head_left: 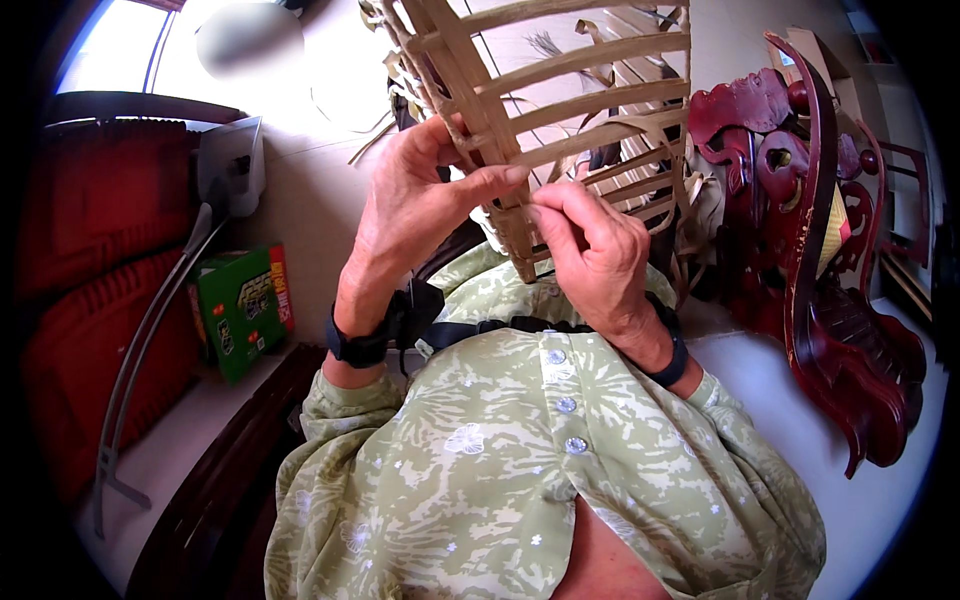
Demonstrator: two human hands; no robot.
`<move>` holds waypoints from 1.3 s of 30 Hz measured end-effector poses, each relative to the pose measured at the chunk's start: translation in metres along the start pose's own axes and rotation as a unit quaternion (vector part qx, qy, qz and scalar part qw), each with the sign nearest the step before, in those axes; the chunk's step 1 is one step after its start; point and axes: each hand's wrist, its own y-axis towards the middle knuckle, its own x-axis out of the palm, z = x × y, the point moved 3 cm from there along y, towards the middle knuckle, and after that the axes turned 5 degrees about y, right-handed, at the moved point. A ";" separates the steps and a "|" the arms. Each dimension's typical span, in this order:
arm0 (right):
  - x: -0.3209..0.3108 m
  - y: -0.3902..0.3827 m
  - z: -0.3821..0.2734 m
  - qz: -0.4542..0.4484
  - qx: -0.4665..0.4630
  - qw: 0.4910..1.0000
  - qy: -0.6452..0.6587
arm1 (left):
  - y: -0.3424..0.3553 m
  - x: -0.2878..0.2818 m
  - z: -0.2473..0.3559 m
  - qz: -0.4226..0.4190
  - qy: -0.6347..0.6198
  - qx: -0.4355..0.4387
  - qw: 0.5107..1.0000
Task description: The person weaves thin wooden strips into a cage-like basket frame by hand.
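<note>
A half-woven basket [462, 70] of flat tan strips stands tilted in front of me, with crosswise slats and gaps between them. My left hand [400, 195] is closed round its left edge, the thumb on top and the fingers curled behind the weave. Close beside that thumb, my right hand [605, 250] is pinched at the basket's lower near corner. Whatever lies between the right fingertips, probably a thin strip, is too small to make out. Both wrists wear black bands.
Loose pale strips [705, 205] lie beyond the basket. A dark red carved wooden chair [810, 230] stands at the right. To the left are a red cushioned seat [110, 330], a curved grey stand [130, 360] and a green box [240, 315].
</note>
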 end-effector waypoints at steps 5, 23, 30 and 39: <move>0.002 -0.005 0.003 -0.063 -0.038 0.997 -0.016 | -0.008 0.001 -0.007 -0.015 0.009 0.026 1.000; -0.023 0.018 -0.009 -0.138 -0.108 0.984 -0.017 | -0.066 0.031 -0.024 0.151 -0.101 0.023 0.983; -0.035 0.013 -0.001 -0.161 0.031 0.984 0.068 | -0.046 0.033 -0.033 0.051 -0.238 -0.015 0.970; -0.042 -0.010 0.002 -0.202 -0.058 0.972 -0.105 | -0.020 0.041 -0.023 0.043 -0.175 -0.064 0.982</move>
